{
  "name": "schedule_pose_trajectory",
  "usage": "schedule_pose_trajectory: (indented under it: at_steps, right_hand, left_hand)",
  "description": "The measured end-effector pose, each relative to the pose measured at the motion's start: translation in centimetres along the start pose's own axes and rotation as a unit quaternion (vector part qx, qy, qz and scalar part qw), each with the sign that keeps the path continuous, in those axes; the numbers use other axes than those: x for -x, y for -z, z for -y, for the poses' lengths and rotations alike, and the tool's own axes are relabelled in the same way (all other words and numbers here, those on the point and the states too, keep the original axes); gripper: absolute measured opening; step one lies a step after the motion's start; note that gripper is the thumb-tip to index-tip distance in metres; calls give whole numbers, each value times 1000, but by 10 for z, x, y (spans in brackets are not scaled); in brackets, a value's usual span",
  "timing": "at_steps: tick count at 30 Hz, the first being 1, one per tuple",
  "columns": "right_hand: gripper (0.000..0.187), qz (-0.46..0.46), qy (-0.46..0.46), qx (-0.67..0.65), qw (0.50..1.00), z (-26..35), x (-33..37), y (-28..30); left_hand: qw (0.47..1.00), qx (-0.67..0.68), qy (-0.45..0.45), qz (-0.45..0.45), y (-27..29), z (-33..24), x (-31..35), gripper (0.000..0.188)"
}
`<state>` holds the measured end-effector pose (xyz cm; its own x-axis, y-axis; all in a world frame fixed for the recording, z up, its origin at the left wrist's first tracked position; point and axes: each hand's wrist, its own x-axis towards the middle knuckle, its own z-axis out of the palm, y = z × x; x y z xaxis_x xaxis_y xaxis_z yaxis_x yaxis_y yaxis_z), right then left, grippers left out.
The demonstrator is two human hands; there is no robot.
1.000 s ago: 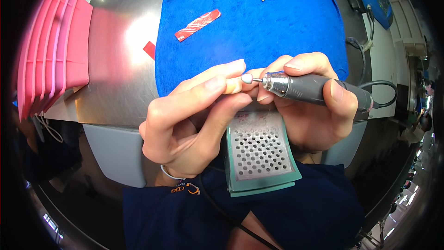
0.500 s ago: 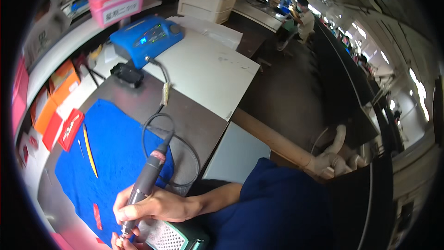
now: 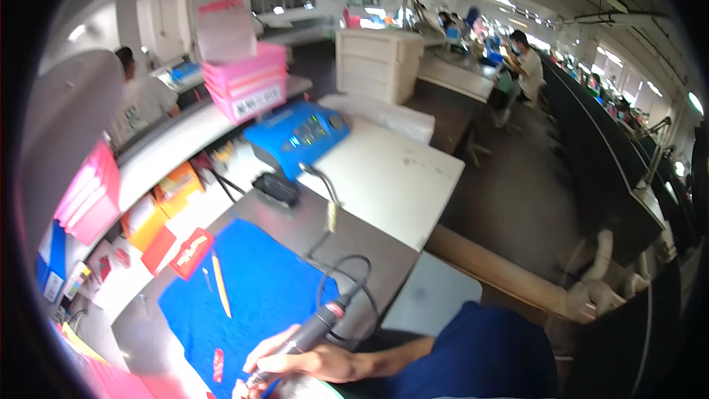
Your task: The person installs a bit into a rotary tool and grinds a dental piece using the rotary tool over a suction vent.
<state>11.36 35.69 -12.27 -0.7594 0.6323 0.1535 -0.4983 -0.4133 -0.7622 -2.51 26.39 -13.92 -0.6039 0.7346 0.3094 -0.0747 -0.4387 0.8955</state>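
Note:
My right hand (image 3: 317,362) is closed around a dark rotary handpiece (image 3: 314,329), its tip slanting down to the left. A cable loops from its back end toward a blue control unit (image 3: 284,137) with lit displays. At the lower edge, only the fingertips of my left hand (image 3: 241,390) show beside the handpiece's tip; they are bent together, and whatever they pinch is too small to make out. Under the hands lies a blue cloth (image 3: 251,270). On it rest an orange-yellow pencil-like stick (image 3: 221,288), a thin needle-like tool (image 3: 207,279) and a small red strip (image 3: 218,364).
A red packet (image 3: 193,253) lies at the cloth's far left corner. Behind are a black block (image 3: 276,189), orange boxes (image 3: 177,188), stacked pink bins (image 3: 247,85) and a cream drawer unit (image 3: 378,63). A grey stool top (image 3: 432,295) is at right. Other people sit farther off.
The view has tilted up, so the bench and both hands appear lower and farther right, showing more of the room. My right hand keeps hold of the handpiece; less of my left hand shows.

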Motion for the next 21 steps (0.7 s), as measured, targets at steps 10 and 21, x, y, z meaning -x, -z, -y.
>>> schedule_pose_trajectory:
  at_steps: [10,21]
  right_hand:
    - [25,-102,22,59,993,-6,15,-11]
    - [29,-91,27,27,995,-8,-4,-17]
  left_hand:
    - [958,-212,-183,-64,-7,8,27,21]
    - [950,-276,-134,-59,-6,-18,18,20]
